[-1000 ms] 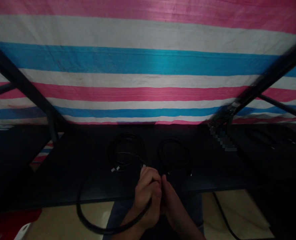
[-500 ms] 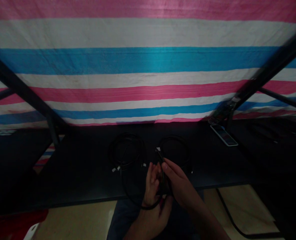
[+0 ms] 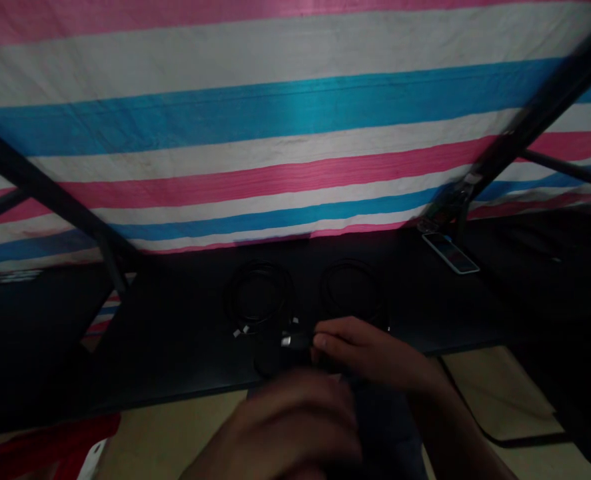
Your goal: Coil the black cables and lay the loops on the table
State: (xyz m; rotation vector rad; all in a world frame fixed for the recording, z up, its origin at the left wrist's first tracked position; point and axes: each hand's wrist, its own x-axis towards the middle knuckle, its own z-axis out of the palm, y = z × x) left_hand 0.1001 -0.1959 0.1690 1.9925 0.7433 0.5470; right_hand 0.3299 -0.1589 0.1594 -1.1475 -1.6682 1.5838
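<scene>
My right hand (image 3: pixel 370 350) pinches a black cable just behind its plug (image 3: pixel 287 341), whose metal end points left above the dark table. My left hand (image 3: pixel 285 427) is smeared by motion in front of my lap, lower and closer to the camera. Its fingers are too blurred to show whether they hold anything. Beyond the plug lies a coiled black cable (image 3: pixel 231 300) with small pale connectors at its near side. A second coiled black cable (image 3: pixel 324 283) lies to its right, partly behind my right hand.
A phone (image 3: pixel 451 253) lies at the table's back right, beside a clear plastic item (image 3: pixel 442 207). Dark metal legs (image 3: pixel 50 193) slope at both sides. A striped sheet (image 3: pixel 295 150) hangs behind the black table (image 3: pixel 175 333). Red cloth (image 3: pixel 50 447) shows at lower left.
My left hand has come away from the cable, toward the camera. My right hand keeps hold of it, and the plug has swung from pointing up to pointing left. The view has tilted slightly.
</scene>
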